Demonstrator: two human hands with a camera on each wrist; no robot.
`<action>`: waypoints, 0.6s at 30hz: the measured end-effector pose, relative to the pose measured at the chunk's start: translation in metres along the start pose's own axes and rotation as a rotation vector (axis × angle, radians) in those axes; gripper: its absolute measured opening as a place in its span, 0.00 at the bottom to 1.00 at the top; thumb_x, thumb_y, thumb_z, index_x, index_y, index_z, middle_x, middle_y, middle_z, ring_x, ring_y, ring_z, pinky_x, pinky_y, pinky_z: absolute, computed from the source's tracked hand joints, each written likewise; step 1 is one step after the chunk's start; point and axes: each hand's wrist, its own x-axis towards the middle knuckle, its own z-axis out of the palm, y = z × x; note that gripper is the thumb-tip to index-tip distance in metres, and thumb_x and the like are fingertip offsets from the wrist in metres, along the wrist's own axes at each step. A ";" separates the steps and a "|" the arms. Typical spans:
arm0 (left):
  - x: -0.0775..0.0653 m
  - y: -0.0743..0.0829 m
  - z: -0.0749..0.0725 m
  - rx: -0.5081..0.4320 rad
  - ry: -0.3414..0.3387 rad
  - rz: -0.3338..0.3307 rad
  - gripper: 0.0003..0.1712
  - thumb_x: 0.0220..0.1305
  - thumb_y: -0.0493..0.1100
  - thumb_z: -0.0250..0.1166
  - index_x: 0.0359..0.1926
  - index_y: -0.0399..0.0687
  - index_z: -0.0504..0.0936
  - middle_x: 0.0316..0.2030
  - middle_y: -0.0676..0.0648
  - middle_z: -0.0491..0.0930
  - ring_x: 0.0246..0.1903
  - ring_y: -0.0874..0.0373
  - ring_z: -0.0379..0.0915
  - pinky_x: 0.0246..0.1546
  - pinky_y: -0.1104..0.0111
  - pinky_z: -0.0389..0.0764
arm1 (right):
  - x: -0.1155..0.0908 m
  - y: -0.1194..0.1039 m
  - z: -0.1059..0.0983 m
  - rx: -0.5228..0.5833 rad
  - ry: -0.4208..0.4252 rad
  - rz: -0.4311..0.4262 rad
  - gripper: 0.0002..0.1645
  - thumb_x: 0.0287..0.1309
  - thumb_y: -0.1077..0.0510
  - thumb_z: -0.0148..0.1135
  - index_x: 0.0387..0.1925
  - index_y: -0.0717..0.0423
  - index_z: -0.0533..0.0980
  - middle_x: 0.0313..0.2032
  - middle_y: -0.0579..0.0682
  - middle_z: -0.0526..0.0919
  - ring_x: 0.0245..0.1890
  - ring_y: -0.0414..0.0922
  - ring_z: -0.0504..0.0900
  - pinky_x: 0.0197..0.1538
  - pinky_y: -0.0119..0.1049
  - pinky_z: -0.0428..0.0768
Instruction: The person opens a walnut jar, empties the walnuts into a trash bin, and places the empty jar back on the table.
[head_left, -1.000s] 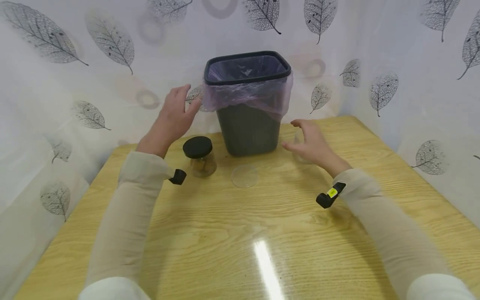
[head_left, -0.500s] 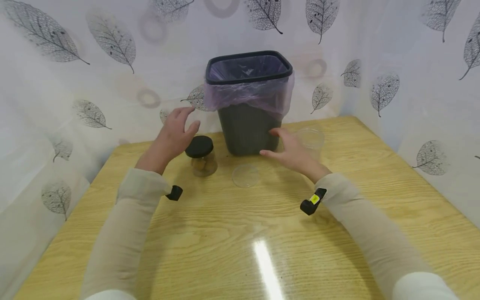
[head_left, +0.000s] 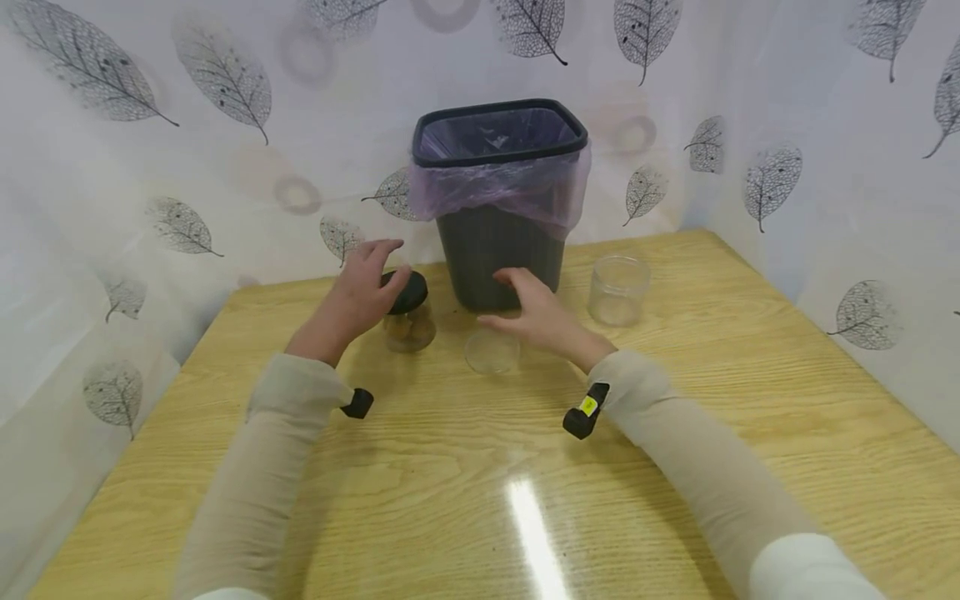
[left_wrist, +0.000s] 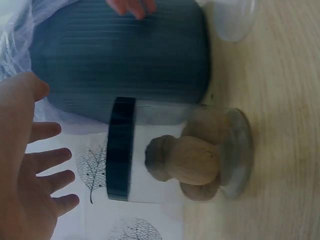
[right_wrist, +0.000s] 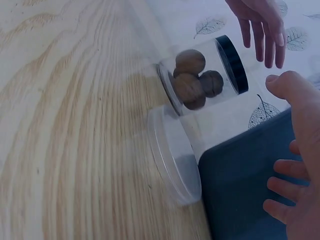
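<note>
A transparent jar (left_wrist: 165,150) with a black screw lid (head_left: 408,293) stands upright at the left, in front of the bin. Several brown, walnut-like balls (right_wrist: 190,80) lie inside it. My left hand (head_left: 365,287) hovers beside the black lid, fingers spread and holding nothing; it partly overlaps the lid in the head view. My right hand (head_left: 543,321) reaches in from the right with thumb and fingers apart, also holding nothing. Below its thumb, a transparent round lid (head_left: 491,352) lies flat on the table, to the right of the jar.
Behind both hands stands a dark grey bin (head_left: 498,258) lined with a purple plastic bag (head_left: 487,187). A second transparent jar (head_left: 618,292), uncovered, stands right of the bin. Leaf-patterned sheeting (head_left: 285,50) walls the wooden table (head_left: 420,483) at the back and sides.
My right hand has moved left, away from the uncovered jar and toward the transparent lid. The left hand has come down from beside the bin to the black-lidded jar.
</note>
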 end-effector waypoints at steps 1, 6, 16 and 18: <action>0.000 0.000 0.002 0.005 -0.007 0.001 0.32 0.76 0.52 0.48 0.74 0.42 0.60 0.73 0.33 0.57 0.73 0.36 0.49 0.72 0.44 0.55 | 0.001 -0.001 0.003 0.008 0.001 -0.005 0.46 0.55 0.42 0.71 0.67 0.62 0.65 0.65 0.59 0.71 0.66 0.54 0.70 0.70 0.48 0.67; 0.001 0.000 0.010 0.023 -0.030 -0.010 0.34 0.75 0.52 0.51 0.74 0.40 0.60 0.71 0.31 0.58 0.71 0.35 0.54 0.72 0.45 0.58 | 0.009 -0.007 0.017 0.020 -0.020 -0.004 0.46 0.55 0.42 0.71 0.67 0.62 0.65 0.65 0.58 0.71 0.66 0.53 0.71 0.70 0.46 0.68; 0.005 -0.003 0.027 0.040 -0.038 -0.017 0.36 0.71 0.51 0.56 0.73 0.39 0.61 0.69 0.29 0.61 0.68 0.33 0.60 0.69 0.46 0.63 | 0.022 -0.019 0.049 0.030 -0.123 0.040 0.50 0.59 0.41 0.68 0.71 0.62 0.58 0.67 0.58 0.67 0.69 0.53 0.67 0.72 0.46 0.67; 0.006 -0.003 0.030 0.050 -0.042 -0.021 0.36 0.71 0.51 0.57 0.73 0.40 0.61 0.69 0.29 0.61 0.67 0.33 0.60 0.68 0.45 0.65 | 0.024 -0.021 0.054 0.052 -0.134 0.057 0.50 0.59 0.42 0.68 0.72 0.62 0.57 0.68 0.58 0.65 0.70 0.53 0.66 0.72 0.46 0.66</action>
